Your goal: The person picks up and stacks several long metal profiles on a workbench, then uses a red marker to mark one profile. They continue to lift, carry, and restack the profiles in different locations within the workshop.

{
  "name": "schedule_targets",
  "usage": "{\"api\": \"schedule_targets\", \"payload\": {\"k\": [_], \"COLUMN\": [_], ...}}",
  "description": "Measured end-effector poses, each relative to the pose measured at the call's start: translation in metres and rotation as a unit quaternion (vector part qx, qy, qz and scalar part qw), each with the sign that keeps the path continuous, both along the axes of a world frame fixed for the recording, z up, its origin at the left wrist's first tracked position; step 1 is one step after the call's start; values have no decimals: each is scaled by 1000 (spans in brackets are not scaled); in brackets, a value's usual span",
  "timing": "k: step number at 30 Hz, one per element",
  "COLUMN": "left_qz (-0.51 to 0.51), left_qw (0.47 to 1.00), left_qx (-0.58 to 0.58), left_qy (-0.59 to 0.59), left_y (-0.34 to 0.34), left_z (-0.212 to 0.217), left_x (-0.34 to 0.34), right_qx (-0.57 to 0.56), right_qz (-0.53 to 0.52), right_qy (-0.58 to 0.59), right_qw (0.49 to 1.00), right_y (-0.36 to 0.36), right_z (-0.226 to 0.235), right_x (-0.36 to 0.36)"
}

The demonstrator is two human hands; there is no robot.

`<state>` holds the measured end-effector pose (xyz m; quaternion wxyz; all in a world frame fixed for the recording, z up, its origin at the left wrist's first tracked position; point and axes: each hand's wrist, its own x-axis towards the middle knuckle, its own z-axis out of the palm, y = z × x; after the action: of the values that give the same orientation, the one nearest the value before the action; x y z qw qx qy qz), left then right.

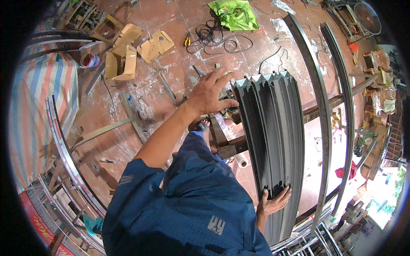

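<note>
A bundle of long dark metal profiles (273, 128) lies side by side to the right of my body, resting across a dark metal beam (234, 147). Their far ends show jagged, bright cut edges. My left hand (211, 93) is open beside the far left corner of the bundle, thumb and fingers spread; whether the thumb touches the edge I cannot tell. Closer to me, my right hand (275, 202) lies on top of the profiles with its fingers stretched out, holding nothing.
Two long dark metal bars (318, 94) run along the right of the bundle. On the floor lie a coiled black cable (209, 34), yellow-handled pliers (187, 41), a green bag (235, 15) and an open cardboard box (121, 62). A striped tarp (45, 98) covers something at left.
</note>
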<state>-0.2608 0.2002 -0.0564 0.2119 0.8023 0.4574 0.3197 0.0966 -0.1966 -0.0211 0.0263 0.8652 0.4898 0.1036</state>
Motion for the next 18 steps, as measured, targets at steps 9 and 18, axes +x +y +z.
{"api": "schedule_targets", "payload": {"k": [9,18], "left_qz": [-79,-77], "left_qw": [990,989], "left_qx": [-120,-130], "left_qy": [11,1], "left_y": [23,20], "left_z": [-27,-17], "left_x": [16,16], "right_qx": [5,21], "right_qz": [-8,16], "right_qy": [8,-10], "right_qw": [1000,1000], "right_y": [0,-3], "right_z": [-2,-6], "right_x": [1,5]}}
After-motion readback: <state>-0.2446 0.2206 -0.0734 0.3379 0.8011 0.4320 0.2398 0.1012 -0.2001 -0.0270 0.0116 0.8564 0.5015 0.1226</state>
